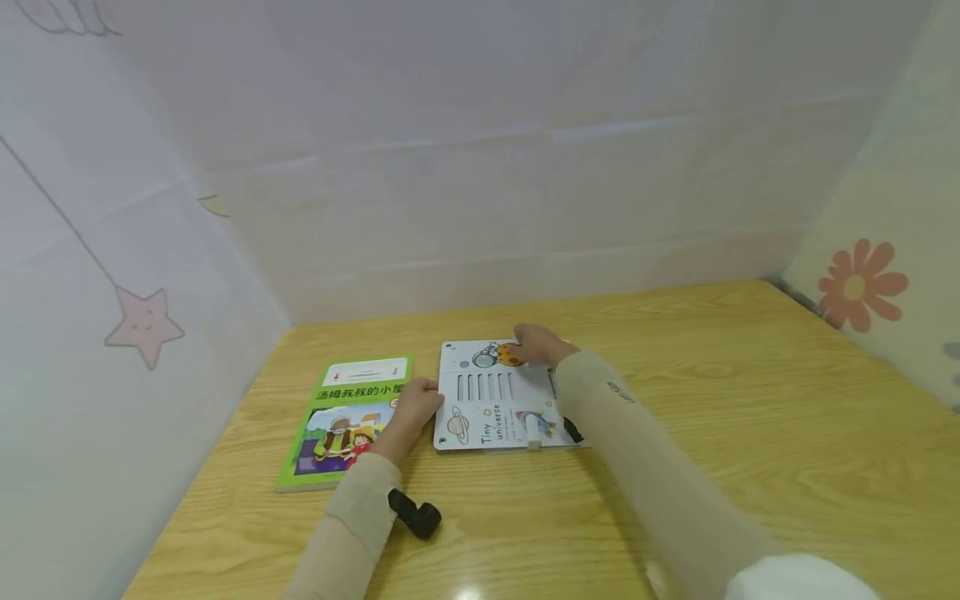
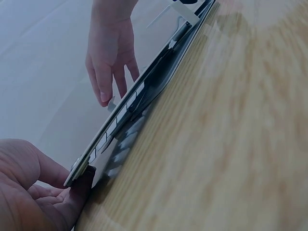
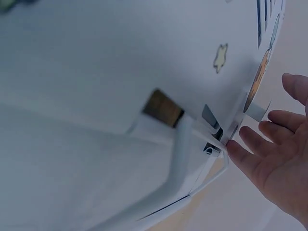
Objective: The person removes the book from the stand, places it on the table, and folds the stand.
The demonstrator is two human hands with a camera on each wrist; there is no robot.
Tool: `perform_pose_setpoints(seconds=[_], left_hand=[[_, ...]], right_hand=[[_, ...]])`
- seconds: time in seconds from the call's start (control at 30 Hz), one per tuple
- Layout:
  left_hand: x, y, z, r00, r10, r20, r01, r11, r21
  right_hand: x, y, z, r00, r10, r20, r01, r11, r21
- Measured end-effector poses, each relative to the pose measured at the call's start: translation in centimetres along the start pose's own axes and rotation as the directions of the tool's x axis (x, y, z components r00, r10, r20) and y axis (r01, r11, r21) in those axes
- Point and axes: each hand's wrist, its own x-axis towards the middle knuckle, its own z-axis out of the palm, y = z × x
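Note:
A white folding book stand (image 1: pixel 457 362), printed with planets, a rocket and "Tiny universe", lies nearly flat on the table. My left hand (image 1: pixel 415 406) pinches its left edge; in the left wrist view the stand's edge (image 2: pixel 120 108) sits between thumb and fingers, slightly off the wood. At the stand's far right part is my right hand (image 1: pixel 542 346). In the right wrist view this hand's fingers (image 3: pixel 250 161) are extended by the panel's edge, near a bent white support bar (image 3: pixel 179 159). Whether they press the panel is hard to tell.
Left of the stand, a green-bordered picture book (image 1: pixel 330 450) lies on the wooden table (image 1: pixel 750 400), partly under my left forearm. White sheets with printed shapes (image 1: pixel 525 208) rise behind and at both sides. A black wrist-camera mount (image 1: pixel 420 517) sticks out from my left sleeve.

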Motion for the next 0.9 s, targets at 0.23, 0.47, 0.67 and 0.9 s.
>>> perform_pose_setpoints(seconds=[0.23, 0.47, 0.67, 0.9], left_hand=[[0.1, 0.1, -0.1, 1.000, 0.006, -0.006, -0.006, 1.000, 0.010], [0.3, 0.2, 0.1, 1.000, -0.011, 0.001, 0.011, 1.000, 0.022], [0.5, 0.1, 0.0, 1.000, -0.015, 0.020, 0.014, 0.999, 0.031], [0.3, 1.1, -0.8, 0.994, -0.037, 0.107, 0.027, 0.996, 0.086]], right_hand=[[-0.4, -0.2, 0.1, 0.999, -0.036, 0.013, 0.036, 0.999, -0.007], [-0.5, -0.1, 0.1, 0.999, -0.025, 0.028, 0.025, 1.000, 0.019], [-0.4, 0.0, 0.1, 0.999, -0.011, 0.030, 0.009, 0.998, 0.057], [-1.6, -0.1, -1.2, 0.993, -0.114, 0.010, 0.114, 0.993, -0.016]])
